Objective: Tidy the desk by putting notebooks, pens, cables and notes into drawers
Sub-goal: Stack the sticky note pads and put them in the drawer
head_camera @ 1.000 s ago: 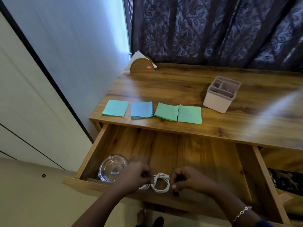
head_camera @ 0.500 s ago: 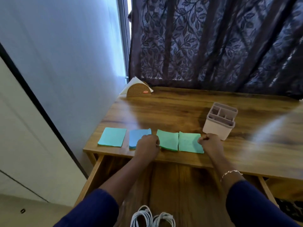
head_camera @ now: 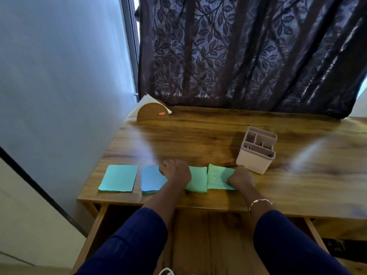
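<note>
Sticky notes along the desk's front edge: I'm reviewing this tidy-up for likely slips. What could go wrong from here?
1. The right hand grips the rightmost green note only at its right edge, so it may crease.
2. That hand is close to the white organizer; a quick lift could knock it.
3. The left hand lies across the blue note and middle green note; dragging both might scatter them.

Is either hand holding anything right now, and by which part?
Right hand pinches the rightmost green note at its right edge. Left hand rests curled over blue pad and middle green pad; grip unclear.
</note>
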A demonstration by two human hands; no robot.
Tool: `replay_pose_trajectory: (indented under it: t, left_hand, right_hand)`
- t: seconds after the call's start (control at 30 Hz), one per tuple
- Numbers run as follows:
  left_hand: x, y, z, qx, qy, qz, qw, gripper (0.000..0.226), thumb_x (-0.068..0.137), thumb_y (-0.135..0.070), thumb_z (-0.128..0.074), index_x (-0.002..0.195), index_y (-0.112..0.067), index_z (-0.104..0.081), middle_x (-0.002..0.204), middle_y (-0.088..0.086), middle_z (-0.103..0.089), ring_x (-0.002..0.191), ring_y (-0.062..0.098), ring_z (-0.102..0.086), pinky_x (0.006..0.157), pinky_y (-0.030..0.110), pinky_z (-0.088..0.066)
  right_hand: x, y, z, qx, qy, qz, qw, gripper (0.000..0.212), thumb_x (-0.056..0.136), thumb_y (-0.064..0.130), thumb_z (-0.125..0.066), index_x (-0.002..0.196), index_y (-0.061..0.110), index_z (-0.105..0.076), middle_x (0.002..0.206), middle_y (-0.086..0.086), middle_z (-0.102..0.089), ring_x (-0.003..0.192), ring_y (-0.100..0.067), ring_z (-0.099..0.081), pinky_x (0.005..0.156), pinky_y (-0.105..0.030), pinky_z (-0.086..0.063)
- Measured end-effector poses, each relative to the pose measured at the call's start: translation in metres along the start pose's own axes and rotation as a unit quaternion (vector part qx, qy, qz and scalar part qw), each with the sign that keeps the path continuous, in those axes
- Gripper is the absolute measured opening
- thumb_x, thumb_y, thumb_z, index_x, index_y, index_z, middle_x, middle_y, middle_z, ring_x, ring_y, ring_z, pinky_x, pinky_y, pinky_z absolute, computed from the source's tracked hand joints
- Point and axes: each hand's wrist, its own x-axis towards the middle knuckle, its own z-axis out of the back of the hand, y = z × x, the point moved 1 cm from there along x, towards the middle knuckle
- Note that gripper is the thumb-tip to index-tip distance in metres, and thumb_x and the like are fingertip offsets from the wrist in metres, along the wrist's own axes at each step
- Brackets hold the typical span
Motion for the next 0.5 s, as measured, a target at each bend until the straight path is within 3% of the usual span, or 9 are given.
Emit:
replay_pose_trajectory:
  t: [0.17, 0.4, 0.5]
  left_hand:
    - [-0.0012, -0.0075, 0.0016, -0.052, 0.021, 0.018, 0.998, 0.04, 0.089, -0.021, -0.054, 0.127, -0.01, -0.05, 0.133, 0.014, -0.047, 0.121, 0.029, -0.043, 0.091, 0.035, -0.038]
    - [-0.003, -0.011, 0.0043, -0.12, 0.036, 0.041, 0.991, 0.048, 0.086, -0.02, -0.063, 0.13, -0.008, -0.047, 0.127, 0.009, -0.055, 0.117, 0.026, -0.051, 0.086, 0.033, -0.041]
    - [-0.0059, -0.0112, 0.0063, -0.161, 0.028, 0.048, 0.985, 0.047, 0.086, -0.016, -0.062, 0.128, -0.005, -0.044, 0.126, 0.01, -0.056, 0.117, 0.027, -0.053, 0.089, 0.034, -0.043]
  right_hand:
    - [0.0005, -0.0018, 0.0005, 0.01, 0.015, 0.001, 1.0, 0.042, 0.082, 0.022, -0.068, 0.116, 0.005, -0.051, 0.115, -0.011, -0.058, 0.105, -0.023, -0.056, 0.082, -0.031, -0.045]
    - [-0.0038, -0.0062, -0.0009, 0.018, 0.004, 0.016, 1.0, 0.041, 0.082, 0.024, -0.068, 0.116, 0.007, -0.053, 0.115, -0.01, -0.058, 0.105, -0.023, -0.054, 0.075, -0.029, -0.041]
    - [-0.0046, -0.0072, -0.0019, 0.044, 0.004, 0.02, 0.999, 0.048, 0.08, 0.021, -0.07, 0.122, 0.008, -0.05, 0.12, -0.01, -0.056, 0.108, -0.024, -0.054, 0.081, -0.032, -0.045]
